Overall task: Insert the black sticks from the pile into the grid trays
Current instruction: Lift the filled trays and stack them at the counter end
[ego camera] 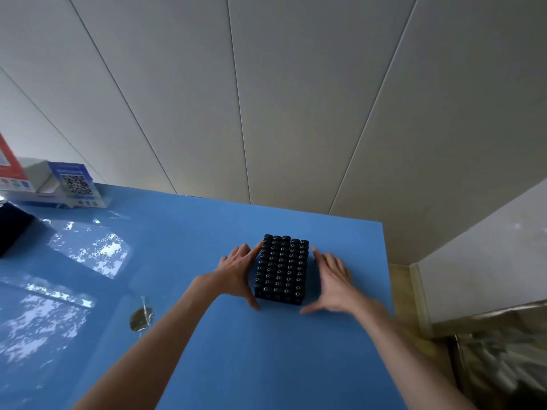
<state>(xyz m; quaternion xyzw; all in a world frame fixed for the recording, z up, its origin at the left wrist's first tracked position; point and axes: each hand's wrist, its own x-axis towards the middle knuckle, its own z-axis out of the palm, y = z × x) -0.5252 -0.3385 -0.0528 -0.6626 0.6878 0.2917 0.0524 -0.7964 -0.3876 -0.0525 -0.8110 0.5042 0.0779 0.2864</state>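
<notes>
A black grid tray [282,270] packed with upright black sticks stands on the blue table [207,350], near its right edge. My left hand [236,269] lies flat against the tray's left side, fingers straight, thumb near the front corner. My right hand [331,276] sits just to the right of the tray with fingers spread and straight, thumb pointing toward the tray's front right corner. Neither hand holds anything. No loose pile of sticks is in view.
Boxes with a QR code [75,184] stand at the table's far left, beside a dark object [11,229] at the left edge. A round patch [141,319] marks the tabletop. The table's right edge drops to a floor with a shiny bag [503,350].
</notes>
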